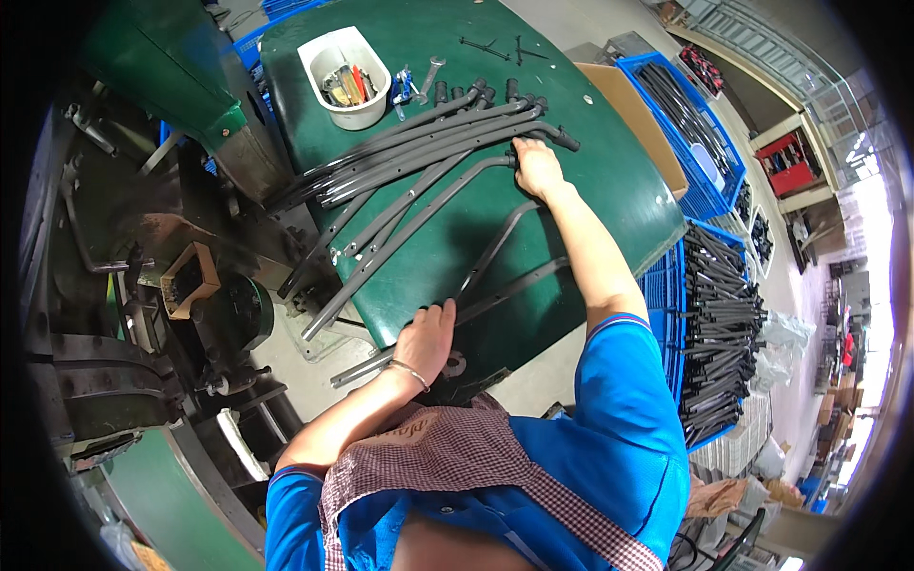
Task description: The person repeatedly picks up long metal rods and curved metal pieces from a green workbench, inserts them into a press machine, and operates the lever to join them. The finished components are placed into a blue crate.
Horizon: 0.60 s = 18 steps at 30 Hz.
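Maroon-checked cloth apron [428, 462] lay nearest. Bent black metal tubes [428, 143] were stacked, two seemingly pending; one end was gripped by right hand [539, 169]; left hand [426, 341]: grip couldn't be told.

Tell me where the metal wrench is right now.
In the upper part of the head view, the wrench lies on the green table, right of the white tub and close beside the small blue items.

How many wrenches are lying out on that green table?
1: a metal wrench on the green table, just right of the white tub. More could be hidden among the things inside the tub.
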Available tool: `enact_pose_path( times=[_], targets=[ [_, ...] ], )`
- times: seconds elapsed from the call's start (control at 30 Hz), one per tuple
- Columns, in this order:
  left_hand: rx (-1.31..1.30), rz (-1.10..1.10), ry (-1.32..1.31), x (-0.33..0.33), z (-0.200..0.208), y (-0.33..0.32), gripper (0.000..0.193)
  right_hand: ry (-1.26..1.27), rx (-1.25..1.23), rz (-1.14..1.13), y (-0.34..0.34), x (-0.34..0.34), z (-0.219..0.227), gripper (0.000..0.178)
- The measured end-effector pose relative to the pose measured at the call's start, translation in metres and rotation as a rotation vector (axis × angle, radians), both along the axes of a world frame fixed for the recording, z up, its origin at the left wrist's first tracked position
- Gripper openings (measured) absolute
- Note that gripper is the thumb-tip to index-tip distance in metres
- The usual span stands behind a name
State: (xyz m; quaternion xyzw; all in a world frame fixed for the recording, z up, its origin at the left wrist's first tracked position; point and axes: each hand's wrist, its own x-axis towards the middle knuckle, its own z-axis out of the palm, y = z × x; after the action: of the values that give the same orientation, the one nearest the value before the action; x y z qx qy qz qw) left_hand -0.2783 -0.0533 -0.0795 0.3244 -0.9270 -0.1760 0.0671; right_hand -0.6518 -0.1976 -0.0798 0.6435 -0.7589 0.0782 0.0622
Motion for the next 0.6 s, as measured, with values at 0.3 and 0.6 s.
enact_pose_path(
  times=[0.3,0.6],
  targets=[
    [-0.186,0.357,0.097,0.015,0.069,-0.077,0.081,-0.214,-0.101,0.105,0.024,0.026,0.046,0.032],
    [-0.146,0.486,-0.017,0.142,0.086,-0.035,0.033,-0.14,-0.188,0.195,0.045,0.165,0.061,0.026]
  ],
)
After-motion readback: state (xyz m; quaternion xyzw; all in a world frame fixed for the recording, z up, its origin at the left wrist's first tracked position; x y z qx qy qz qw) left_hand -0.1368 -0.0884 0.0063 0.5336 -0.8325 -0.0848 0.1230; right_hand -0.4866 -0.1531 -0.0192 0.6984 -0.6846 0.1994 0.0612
